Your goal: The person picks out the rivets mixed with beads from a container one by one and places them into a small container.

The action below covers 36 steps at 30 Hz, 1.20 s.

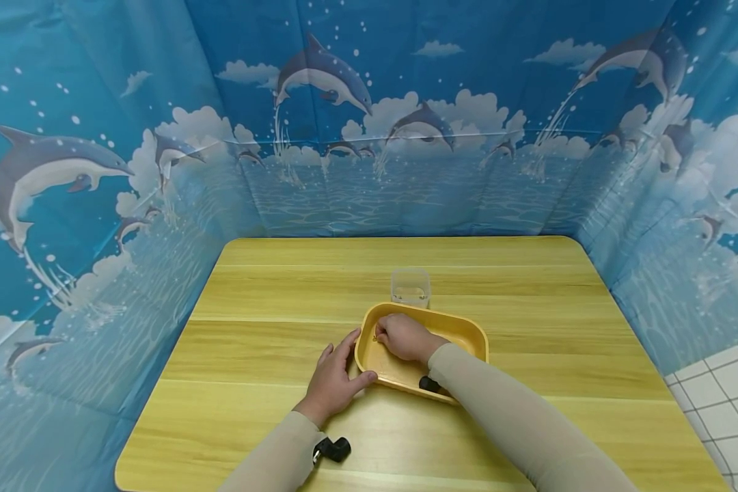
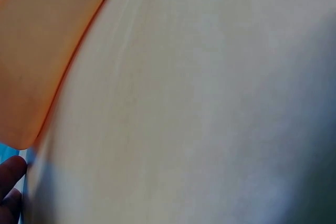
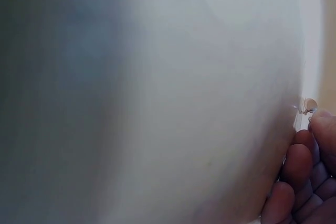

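A yellow-orange plastic tray [image 1: 473, 328] with raised sides lies on the table. My left hand [image 1: 334, 383] rests against its left end, fingers fairly straight along the outer wall and thumb at the near rim. Inside the tray, my right hand [image 1: 406, 336] reaches low at the left part with curled fingers. In the right wrist view, a small round shiny metal piece [image 3: 310, 105] shows at the thumb and fingertips, which pinch it; its exact kind is too small to tell. Just behind the tray stands a clear plastic box [image 1: 411, 283] with a few tiny things near its bottom.
The wood-pattern table [image 1: 270, 355] extends on all sides of the tray. A blue dolphin-print curtain [image 1: 406, 184] surrounds it at the back and sides. Black wrist cameras sit by both sleeves; the right one [image 1: 429, 384] is over the tray's near side. White tiles [image 1: 732, 410] show at right.
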{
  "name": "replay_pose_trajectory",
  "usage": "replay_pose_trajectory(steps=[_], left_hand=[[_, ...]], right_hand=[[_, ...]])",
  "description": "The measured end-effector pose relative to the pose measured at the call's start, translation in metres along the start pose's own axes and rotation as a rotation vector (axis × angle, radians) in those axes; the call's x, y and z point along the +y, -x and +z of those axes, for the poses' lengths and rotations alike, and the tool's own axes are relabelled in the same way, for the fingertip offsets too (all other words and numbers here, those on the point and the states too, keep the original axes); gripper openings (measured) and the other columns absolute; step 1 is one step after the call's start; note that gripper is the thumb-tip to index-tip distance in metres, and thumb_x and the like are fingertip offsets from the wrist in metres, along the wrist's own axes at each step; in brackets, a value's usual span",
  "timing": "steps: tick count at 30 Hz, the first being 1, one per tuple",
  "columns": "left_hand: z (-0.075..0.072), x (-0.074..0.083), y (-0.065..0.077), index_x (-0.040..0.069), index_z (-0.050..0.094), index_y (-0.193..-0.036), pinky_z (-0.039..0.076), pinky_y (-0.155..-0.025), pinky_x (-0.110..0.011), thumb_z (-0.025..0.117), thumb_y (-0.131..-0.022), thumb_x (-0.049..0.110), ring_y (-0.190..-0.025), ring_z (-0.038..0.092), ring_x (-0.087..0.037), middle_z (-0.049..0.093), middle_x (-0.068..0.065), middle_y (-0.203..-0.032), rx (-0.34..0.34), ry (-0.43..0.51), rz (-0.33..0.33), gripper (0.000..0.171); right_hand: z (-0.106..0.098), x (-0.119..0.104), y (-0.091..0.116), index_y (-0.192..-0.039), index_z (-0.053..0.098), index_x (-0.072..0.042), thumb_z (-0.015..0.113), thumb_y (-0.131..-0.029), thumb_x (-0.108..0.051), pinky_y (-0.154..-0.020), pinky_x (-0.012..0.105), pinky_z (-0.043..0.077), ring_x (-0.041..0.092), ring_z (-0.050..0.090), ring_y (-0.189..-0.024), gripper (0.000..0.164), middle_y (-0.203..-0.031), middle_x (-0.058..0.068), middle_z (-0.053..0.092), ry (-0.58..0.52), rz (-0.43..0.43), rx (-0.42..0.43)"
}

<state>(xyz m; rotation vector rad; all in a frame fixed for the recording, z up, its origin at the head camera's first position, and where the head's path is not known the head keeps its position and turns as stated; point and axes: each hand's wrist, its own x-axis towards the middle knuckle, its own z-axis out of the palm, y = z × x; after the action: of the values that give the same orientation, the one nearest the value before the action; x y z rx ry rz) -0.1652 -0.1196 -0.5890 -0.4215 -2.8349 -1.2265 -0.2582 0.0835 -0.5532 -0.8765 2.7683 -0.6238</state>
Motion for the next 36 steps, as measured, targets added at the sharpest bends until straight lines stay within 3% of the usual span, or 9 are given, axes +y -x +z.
replay_pose_trajectory(steps=[36], left_hand=[[0.0034,-0.0043,-0.0005,0.023,0.034,-0.166,0.017,-0.132,-0.059,0.076,-0.093,0.05,-0.144,0.056,-0.025,0.057,-0.005,-0.158,0.009,-0.001,0.008,0.088]], right_hand=[[-0.0008,0.0046,-0.0003,-0.088,0.067,-0.017,0.067,-0.102,-0.016,-0.077,0.031,0.053,0.01,0.057,-0.076,0.014,-0.081,-0.006,0.064,-0.029,0.008,-0.001]])
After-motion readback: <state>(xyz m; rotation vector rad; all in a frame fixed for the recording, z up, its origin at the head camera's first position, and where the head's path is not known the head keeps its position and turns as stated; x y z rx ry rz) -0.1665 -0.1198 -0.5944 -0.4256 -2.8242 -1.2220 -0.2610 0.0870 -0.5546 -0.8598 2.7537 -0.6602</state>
